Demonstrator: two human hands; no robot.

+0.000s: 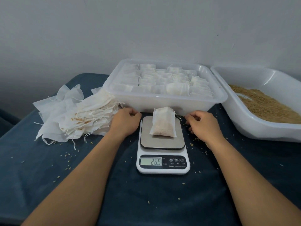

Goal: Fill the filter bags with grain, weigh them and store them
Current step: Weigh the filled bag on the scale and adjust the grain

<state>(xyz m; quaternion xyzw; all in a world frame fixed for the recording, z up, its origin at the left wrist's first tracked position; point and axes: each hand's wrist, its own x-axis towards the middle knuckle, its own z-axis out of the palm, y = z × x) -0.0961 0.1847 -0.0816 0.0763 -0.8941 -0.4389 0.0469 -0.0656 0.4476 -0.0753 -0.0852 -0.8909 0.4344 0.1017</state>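
Head view, left to right. Loose pile of empty white paper filter bags with drawstrings lies on the dark blue cloth-covered counter. Left hand rests beside the scale, fingers loosely curled, its grip holding nothing. White digital kitchen scale with steel platform sits centre; display reads 26.5. On its platform leans one filled white filter bag, grain settled low, top flap slack. Right hand likewise curled and holding nothing. Behind, translucent plastic storage tub holds rows of filled bags. Far right, white plastic tray of loose tan grain.

Judgement: bag is light, soft, tearable; pinch the empty upper flap, keeping it upright.
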